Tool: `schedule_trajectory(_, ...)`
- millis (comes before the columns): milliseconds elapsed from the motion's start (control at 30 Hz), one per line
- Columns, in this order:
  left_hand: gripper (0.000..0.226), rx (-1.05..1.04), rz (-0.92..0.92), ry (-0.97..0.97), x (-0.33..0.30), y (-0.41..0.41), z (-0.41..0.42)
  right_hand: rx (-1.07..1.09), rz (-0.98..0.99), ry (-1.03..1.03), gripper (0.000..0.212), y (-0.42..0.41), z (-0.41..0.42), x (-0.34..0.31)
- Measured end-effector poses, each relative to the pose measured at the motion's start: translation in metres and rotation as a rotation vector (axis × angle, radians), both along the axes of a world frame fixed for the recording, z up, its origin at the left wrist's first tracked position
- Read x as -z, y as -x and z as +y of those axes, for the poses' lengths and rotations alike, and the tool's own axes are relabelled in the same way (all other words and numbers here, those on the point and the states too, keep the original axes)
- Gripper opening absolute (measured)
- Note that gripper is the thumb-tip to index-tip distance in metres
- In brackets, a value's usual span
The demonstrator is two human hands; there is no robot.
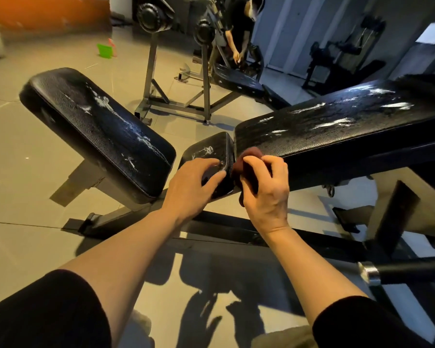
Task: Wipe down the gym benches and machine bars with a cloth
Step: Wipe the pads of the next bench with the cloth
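Head view: the right hand (pixel 265 189) pinches a bunched dark-red cloth (pixel 244 169), fingers curled round it, at the near end of the long pad (pixel 337 126), beside the seat pad (pixel 211 154). The left hand (pixel 191 187) rests on the seat pad's near edge, fingers loosely bent, holding nothing. The cloth looks soft and light, best kept wadded in the palm; the streaked pads look slick.

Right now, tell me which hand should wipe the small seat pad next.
Right hand: it already grips the dark red cloth beside the small seat pad. The left hand holds no cloth and rests on that pad, steadying it.
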State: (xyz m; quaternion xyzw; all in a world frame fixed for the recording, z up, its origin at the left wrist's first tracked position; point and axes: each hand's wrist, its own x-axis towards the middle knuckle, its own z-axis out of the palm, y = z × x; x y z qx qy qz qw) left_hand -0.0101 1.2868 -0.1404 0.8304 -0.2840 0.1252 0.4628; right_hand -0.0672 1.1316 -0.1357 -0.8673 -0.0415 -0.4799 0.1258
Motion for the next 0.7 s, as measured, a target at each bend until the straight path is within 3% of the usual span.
schedule_trajectory(100, 0.046, 0.126, 0.143, 0.150, -0.008, 0.012, 0.006, -0.187, 0.151, -0.151, 0.065, -0.006, 0.027, -0.004)
schedule_trajectory(200, 0.041, 0.051, 0.238, 0.260, -0.007, 0.020, 0.011, -0.304, 0.346, -0.361, 0.077, -0.009, 0.048, -0.007)
schedule_trajectory(333, 0.034, -0.179, 0.215, 0.249, 0.005, 0.026, 0.021, -0.368, 0.503, -0.088, 0.059, -0.005, 0.042, -0.002)
schedule_trajectory(467, 0.038, -0.277, 0.104, 0.093, 0.014, 0.023, 0.025, -0.081, 0.228, 0.263, 0.025, 0.000, 0.021, -0.002)
schedule_trajectory(567, 0.044, -0.297, 0.054, 0.081, 0.026, 0.026, 0.014, 0.082, 0.184, 0.423, 0.030, 0.003, -0.002, -0.002)
schedule_trajectory(700, 0.056, -0.270, -0.017, 0.140, 0.052, 0.031, -0.010, 0.130, 0.361, 0.533, 0.054, 0.012, -0.023, 0.010)
